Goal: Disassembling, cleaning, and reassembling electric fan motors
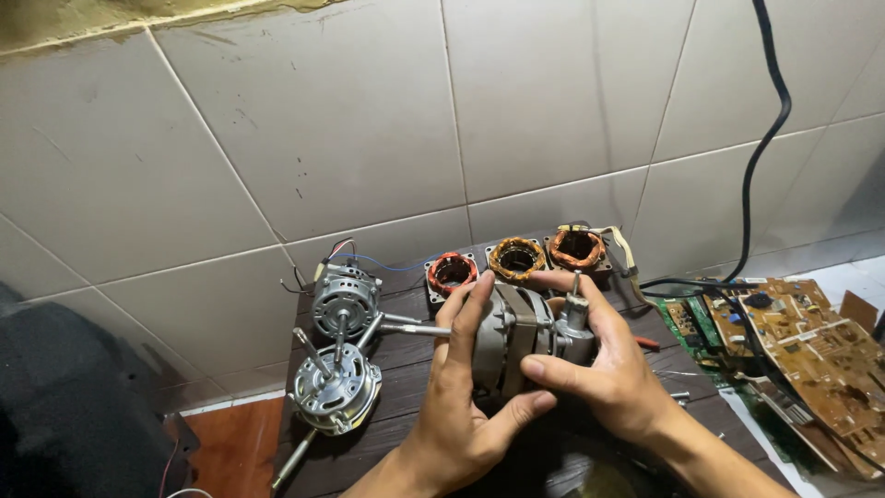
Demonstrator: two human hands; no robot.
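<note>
From my remote seat, I saw both hands wrapped around one grey fan motor (521, 337), held just above the dark wooden tabletop (415, 387) near its middle. The left hand (461, 397) was closed on the motor's front housing, fingers curled over the top and thumb under it. The right hand (599, 364) gripped the rear end, thumb pressing the lower side, fingers over the small gearbox (576, 327) with its upright pin. The motor's shaft (410, 328) pointed left.

I judged the work to be at an early or middle stage: the held motor looked whole, its casing closed, with no screws visibly removed from it. Whether it was being opened or put back together, I could not tell.

Counting what lay about: two more assembled motors, one by the wall (344, 300) and one nearer me (336, 387), both with shafts sticking out. Three bare stators stood in a row by the wall tiles: one with red windings (452, 273), one yellowish (516, 258), one orange (577, 248). To the right lay a heap of circuit boards (802, 355), at least three, and one black cable (765, 148) hung down the wall.
</note>
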